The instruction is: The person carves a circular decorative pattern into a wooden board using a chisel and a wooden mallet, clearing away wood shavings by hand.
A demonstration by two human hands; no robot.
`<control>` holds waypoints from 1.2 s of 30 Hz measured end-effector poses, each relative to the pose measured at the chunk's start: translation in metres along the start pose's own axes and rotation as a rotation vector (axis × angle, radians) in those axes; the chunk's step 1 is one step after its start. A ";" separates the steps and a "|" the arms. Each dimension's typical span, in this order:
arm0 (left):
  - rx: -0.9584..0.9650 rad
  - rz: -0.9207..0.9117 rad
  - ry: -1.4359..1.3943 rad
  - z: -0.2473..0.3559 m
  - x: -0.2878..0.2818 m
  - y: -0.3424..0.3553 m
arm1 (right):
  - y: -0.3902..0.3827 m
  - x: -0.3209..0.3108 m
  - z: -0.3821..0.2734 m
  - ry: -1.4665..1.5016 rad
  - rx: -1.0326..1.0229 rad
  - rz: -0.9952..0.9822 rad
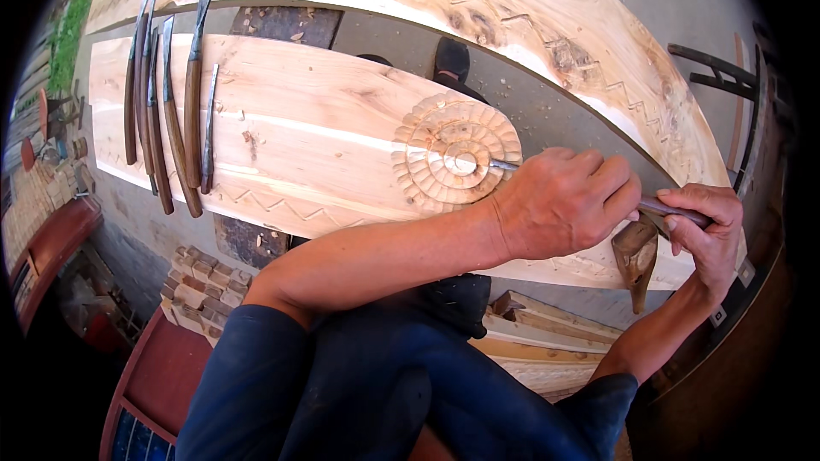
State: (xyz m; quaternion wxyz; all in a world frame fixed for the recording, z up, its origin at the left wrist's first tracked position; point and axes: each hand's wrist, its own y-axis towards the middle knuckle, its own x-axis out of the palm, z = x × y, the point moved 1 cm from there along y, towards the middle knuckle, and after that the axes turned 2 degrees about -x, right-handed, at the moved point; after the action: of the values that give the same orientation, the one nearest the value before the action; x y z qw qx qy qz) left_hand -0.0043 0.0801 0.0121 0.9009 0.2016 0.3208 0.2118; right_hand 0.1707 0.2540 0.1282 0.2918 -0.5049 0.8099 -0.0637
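The chisel point(502, 165) is held in both hands over the board point(299, 145), its tip set within the carved rosette point(418, 158), just right of the centre. Its shaft is wrapped by the closed fingers of the left hand point(565, 205), while the handle's end is pinched between thumb and fingers of the right hand point(705, 226). A wooden mallet point(635, 254) is seen beside the right hand, overhanging the board's near edge. Six tools point(195, 119) are laid side by side across the board's left part; beyond, a second board point(598, 8) is marked with zigzags.
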 end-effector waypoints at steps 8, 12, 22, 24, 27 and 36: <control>-0.051 -0.003 -0.033 -0.001 0.001 0.003 | 0.014 -0.004 0.003 0.008 0.023 -0.023; -0.095 0.012 -0.018 -0.001 0.001 0.003 | 0.023 -0.004 0.005 0.025 0.039 -0.023; -0.179 0.027 -0.005 -0.002 0.003 0.003 | 0.042 -0.002 0.023 0.090 0.032 -0.043; -0.190 0.035 -0.008 -0.003 0.004 0.003 | 0.044 -0.001 0.027 0.091 0.031 -0.031; -0.209 0.026 -0.007 -0.002 0.005 0.003 | 0.045 0.003 0.038 0.114 0.046 -0.015; 0.094 -0.025 0.212 0.007 -0.002 -0.005 | 0.006 0.001 0.053 0.224 -0.055 -0.046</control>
State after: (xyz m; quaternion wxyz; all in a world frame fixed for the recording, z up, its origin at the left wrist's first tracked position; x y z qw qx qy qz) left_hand 0.0001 0.0732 0.0153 0.8539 0.2162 0.4264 0.2056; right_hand 0.1939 0.2667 0.0819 0.1836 -0.5208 0.8272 -0.1040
